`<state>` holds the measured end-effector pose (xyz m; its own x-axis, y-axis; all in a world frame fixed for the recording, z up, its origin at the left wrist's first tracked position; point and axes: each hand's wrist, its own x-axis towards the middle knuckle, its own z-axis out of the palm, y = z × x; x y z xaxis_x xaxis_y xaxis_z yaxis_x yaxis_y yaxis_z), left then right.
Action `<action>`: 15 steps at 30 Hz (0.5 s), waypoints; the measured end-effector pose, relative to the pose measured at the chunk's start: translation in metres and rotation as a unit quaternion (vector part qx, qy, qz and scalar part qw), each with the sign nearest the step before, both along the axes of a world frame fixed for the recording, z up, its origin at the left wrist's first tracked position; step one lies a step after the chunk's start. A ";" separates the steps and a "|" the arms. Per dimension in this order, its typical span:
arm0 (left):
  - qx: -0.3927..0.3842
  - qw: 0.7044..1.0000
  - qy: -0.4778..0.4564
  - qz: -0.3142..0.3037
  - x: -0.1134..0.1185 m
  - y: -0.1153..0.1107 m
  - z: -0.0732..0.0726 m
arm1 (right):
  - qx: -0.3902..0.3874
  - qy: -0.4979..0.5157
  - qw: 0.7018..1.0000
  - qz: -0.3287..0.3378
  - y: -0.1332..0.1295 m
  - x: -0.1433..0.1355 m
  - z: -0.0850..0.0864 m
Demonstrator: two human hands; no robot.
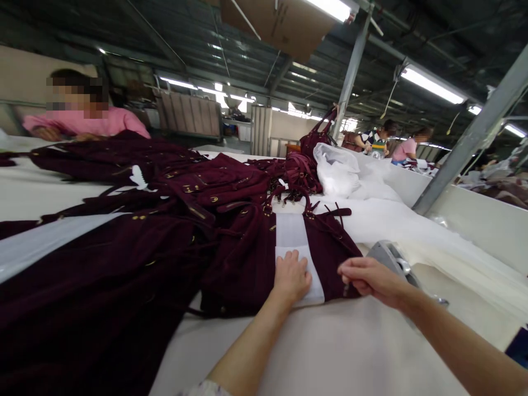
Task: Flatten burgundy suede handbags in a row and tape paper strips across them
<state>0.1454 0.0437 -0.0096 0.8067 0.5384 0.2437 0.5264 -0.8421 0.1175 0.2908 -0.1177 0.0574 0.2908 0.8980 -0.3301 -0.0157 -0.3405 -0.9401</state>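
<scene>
A maroon bag (pixel 243 269) lies on the white table (pixel 313 352), with a white strip (pixel 292 231) running down its front. My left hand (pixel 292 278) rests on the lower part of the strip, its fingers bent and a little apart, pressing on it. At the bag's right edge my right hand (pixel 363 278) has thumb and fingers pinched together; what they hold, if anything, is too small to tell. A grey metal tape dispenser-like tool (pixel 391 261) sits just beyond my right hand, partly hidden by it.
More maroon bags (pixel 165 247) are heaped at the left and behind. Clear plastic bags (pixel 336 168) and white sheeting (pixel 383 220) lie at the back right. A person in pink (pixel 119 118) is across the table at left; others are far right. A metal post (pixel 466 132) rises at right.
</scene>
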 end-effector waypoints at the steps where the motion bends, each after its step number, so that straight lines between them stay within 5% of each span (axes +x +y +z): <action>1: -0.002 1.000 -0.002 -0.002 -0.001 0.000 0.000 | 0.020 0.007 1.000 -0.005 0.030 0.000 -0.003; 4: -0.011 1.000 -0.012 -0.011 -0.004 0.000 -0.002 | 0.041 -0.029 0.998 -0.046 0.103 0.009 -0.029; 7: -0.021 1.000 -0.010 -0.017 -0.006 -0.001 -0.003 | 0.035 -0.072 0.994 -0.068 0.144 0.021 -0.060; 15: -0.014 0.997 0.022 -0.073 -0.002 0.001 0.000 | 0.045 -0.169 0.982 -0.066 0.166 0.037 -0.086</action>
<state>0.1434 0.0451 -0.0100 0.8863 0.4211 0.1926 0.4043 -0.9065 0.1215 0.3280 0.0484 -0.0287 0.4865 0.8660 -0.1157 0.2645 -0.2722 -0.9252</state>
